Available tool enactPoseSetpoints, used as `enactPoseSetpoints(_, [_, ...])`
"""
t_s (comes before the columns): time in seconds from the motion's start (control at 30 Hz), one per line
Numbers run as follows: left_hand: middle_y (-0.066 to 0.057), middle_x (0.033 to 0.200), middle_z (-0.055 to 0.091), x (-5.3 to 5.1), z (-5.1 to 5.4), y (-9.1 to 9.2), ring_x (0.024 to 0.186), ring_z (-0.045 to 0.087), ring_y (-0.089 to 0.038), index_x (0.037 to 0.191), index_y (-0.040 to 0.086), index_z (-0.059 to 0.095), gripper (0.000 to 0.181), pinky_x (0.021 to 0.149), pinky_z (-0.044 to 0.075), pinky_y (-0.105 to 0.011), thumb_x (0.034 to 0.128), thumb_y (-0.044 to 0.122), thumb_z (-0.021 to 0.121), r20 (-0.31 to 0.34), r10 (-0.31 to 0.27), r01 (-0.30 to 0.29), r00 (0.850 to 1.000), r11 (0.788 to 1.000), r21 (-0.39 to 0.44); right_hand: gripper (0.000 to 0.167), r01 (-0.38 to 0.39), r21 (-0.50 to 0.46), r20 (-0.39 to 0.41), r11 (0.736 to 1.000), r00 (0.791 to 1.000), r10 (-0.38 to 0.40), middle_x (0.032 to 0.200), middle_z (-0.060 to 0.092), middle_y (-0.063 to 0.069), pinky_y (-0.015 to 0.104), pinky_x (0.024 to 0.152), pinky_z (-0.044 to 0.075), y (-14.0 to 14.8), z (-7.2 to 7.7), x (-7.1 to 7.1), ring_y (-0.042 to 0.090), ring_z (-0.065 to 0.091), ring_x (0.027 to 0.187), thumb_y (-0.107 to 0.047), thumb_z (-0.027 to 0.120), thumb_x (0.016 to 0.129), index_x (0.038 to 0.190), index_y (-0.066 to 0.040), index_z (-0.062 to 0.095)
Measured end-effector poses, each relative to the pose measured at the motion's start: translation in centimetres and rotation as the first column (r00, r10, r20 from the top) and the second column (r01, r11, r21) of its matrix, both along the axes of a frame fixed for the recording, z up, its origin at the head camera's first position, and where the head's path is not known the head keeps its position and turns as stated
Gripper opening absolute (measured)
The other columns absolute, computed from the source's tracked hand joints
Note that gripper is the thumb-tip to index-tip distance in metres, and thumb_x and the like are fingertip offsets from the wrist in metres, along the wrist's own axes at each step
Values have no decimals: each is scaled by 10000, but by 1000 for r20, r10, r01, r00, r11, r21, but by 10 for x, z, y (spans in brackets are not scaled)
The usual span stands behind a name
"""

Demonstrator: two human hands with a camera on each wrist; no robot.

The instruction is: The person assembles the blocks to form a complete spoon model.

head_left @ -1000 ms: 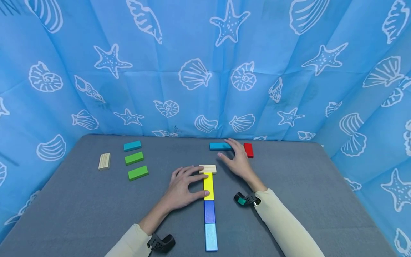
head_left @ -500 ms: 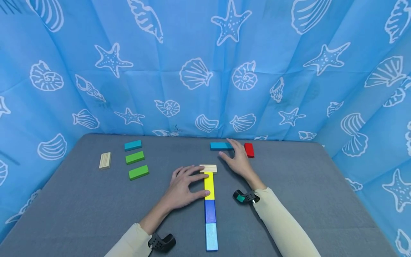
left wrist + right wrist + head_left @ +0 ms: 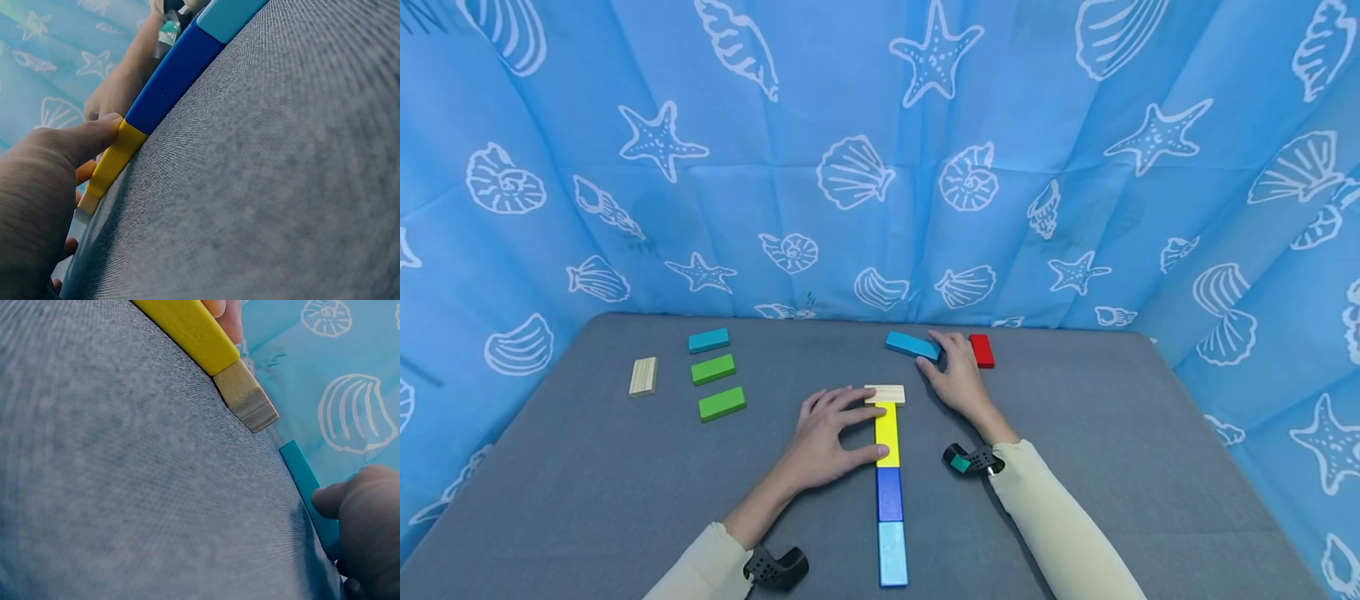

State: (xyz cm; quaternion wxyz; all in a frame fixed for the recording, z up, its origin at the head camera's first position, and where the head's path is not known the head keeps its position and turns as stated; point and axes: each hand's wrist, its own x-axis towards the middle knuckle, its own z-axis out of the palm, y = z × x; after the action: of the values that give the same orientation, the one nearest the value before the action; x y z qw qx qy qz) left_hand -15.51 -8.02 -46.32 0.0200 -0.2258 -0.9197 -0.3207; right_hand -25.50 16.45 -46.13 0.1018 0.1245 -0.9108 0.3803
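My right hand [image 3: 957, 375] pinches the right end of a blue block [image 3: 912, 345] at the back of the table. In the right wrist view the thumb lies against this blue block [image 3: 306, 481], and the far fingers are mostly hidden. My left hand [image 3: 829, 442] rests with spread fingers on a yellow block [image 3: 887, 437] and a plain wooden block [image 3: 891, 395]. The plain block lies crosswise at the far end of a row. Behind the yellow block come a dark blue block [image 3: 890, 494] and a light blue block [image 3: 892, 554], end to end toward me.
A red block [image 3: 981, 351] lies just right of my right hand. On the left are a teal block [image 3: 708, 340], two green blocks [image 3: 713, 369] and another plain wooden block [image 3: 643, 377]. A blue shell-print curtain [image 3: 880, 167] hangs behind the grey table [image 3: 1075, 467].
The right hand's fingers have closed on the blue block, and its right end has turned slightly toward me. The left hand and the row have stayed in place.
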Motion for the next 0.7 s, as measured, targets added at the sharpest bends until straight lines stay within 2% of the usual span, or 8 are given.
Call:
enactPoseSetpoints(0.37, [65, 1539, 476, 0, -2, -1, 1456, 351, -308, 1355, 289, 674, 596, 1146, 141, -639, 869, 633, 694, 2, 0, 0, 1000, 1000, 3, 427, 63, 42, -7, 997, 998, -63, 1211, 562, 203, 475, 884, 367, -2, -2, 0, 339, 425, 1066, -139, 724, 943, 1329, 22, 634])
enactPoseSetpoints(0.7, [70, 1549, 462, -1, 0, 0, 1465, 337, -305, 1364, 295, 666, 595, 1153, 130, -641, 872, 629, 693, 28, -2, 2, 1000, 1000, -4, 348, 34, 24, 8, 999, 999, -35, 1205, 572, 197, 502, 932, 351, -4, -1, 2, 342, 444, 1086, -144, 693, 972, 1287, 0, 667])
